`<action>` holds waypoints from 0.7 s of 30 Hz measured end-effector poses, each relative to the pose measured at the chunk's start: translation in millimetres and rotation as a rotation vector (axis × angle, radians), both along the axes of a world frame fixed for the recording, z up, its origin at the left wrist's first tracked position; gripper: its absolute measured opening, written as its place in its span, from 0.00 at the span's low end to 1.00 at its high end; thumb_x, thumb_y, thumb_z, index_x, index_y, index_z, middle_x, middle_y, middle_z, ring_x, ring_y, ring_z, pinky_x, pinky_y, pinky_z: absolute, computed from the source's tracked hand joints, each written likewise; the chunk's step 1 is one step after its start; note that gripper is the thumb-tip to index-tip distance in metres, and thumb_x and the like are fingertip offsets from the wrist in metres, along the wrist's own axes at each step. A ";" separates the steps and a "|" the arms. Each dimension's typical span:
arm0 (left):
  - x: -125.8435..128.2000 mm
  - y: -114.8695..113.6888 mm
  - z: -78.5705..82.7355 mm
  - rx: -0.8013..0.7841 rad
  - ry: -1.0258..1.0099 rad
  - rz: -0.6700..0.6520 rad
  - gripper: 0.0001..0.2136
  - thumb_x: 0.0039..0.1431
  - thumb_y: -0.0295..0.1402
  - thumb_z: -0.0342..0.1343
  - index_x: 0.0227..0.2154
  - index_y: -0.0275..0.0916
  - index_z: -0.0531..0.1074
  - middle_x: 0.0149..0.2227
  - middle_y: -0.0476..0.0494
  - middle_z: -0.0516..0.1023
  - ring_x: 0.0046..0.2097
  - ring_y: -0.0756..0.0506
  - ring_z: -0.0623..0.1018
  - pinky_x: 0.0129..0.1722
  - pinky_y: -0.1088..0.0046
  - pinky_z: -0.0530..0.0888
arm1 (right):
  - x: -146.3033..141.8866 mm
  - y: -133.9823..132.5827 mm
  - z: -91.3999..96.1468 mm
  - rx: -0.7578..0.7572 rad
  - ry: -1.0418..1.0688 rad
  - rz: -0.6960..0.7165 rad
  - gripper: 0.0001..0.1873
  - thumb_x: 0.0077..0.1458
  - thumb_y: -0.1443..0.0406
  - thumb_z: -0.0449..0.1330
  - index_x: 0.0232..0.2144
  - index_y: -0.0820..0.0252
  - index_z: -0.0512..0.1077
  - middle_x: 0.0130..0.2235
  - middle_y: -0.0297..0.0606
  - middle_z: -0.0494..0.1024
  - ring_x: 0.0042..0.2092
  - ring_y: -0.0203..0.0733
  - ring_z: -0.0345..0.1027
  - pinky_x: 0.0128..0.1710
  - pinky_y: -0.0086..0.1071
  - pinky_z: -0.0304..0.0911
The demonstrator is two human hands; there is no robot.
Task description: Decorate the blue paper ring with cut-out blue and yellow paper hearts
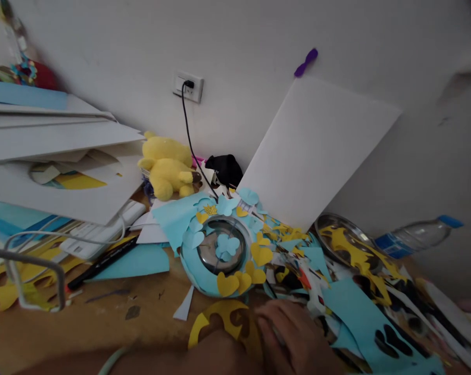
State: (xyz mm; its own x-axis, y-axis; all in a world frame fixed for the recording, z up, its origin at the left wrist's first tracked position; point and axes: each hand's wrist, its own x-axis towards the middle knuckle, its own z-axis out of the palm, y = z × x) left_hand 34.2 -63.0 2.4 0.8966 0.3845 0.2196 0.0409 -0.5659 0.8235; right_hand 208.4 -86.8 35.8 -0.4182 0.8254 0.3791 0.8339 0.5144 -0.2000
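A yellow paper sheet with cut-out holes (235, 317) is at the bottom centre of the head view, close to the table's near side. My left hand (219, 354) is closed on its lower part, the fingers mostly hidden. At the sheet's right edge, my right hand (297, 336) is closed with bent fingers; a small greyish bit shows between them, too unclear to name. Just beyond both hands lies a light-blue paper ring (194, 276) around a shiny round metal dish (212, 252). Yellow paper hearts (227, 284) and blue paper butterflies (227, 247) sit on it.
Paper scraps crowd the right side, with a metal bowl (321, 221) and a plastic bottle (422, 237) behind. A white board (309, 151) leans on the wall. Left are a yellow plush toy (167, 161), a black marker (102, 263), a power strip (98, 234) and a bent metal rod (59, 281).
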 end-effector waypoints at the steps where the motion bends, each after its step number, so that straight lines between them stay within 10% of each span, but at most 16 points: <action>1: 0.2 -0.1 -1.0 -0.003 0.009 -0.004 0.09 0.62 0.35 0.49 0.38 0.36 0.70 0.38 0.45 0.74 0.35 0.48 0.75 0.36 0.67 0.73 | 4.9 -6.7 -4.9 -0.096 -0.019 -0.012 0.08 0.56 0.69 0.49 0.32 0.58 0.68 0.29 0.37 0.74 0.31 0.40 0.70 0.28 0.29 0.67; 9: 4.9 2.0 9.5 -0.093 0.120 0.066 0.15 0.62 0.30 0.40 0.25 0.39 0.71 0.21 0.53 0.75 0.23 0.54 0.72 0.27 0.83 0.65 | 11.9 -36.9 -45.5 -0.526 -0.033 -0.320 0.20 0.51 0.61 0.55 0.47 0.61 0.67 0.45 0.44 0.75 0.40 0.45 0.73 0.33 0.30 0.70; 21: 0.4 5.5 16.7 -0.025 -0.150 0.220 0.24 0.66 0.39 0.32 0.19 0.38 0.63 0.16 0.47 0.70 0.21 0.52 0.70 0.24 0.81 0.65 | 7.2 -45.1 -48.4 -0.526 0.079 -0.321 0.16 0.51 0.64 0.56 0.44 0.56 0.66 0.43 0.42 0.72 0.39 0.46 0.71 0.34 0.34 0.68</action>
State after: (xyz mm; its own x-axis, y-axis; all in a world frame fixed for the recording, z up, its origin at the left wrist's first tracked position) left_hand 34.7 -57.5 19.1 0.7492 0.5735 0.3312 0.0373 -0.5359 0.8435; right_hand 215.5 -131.9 -12.7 -0.1054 0.9901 -0.0925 0.9030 0.0563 -0.4259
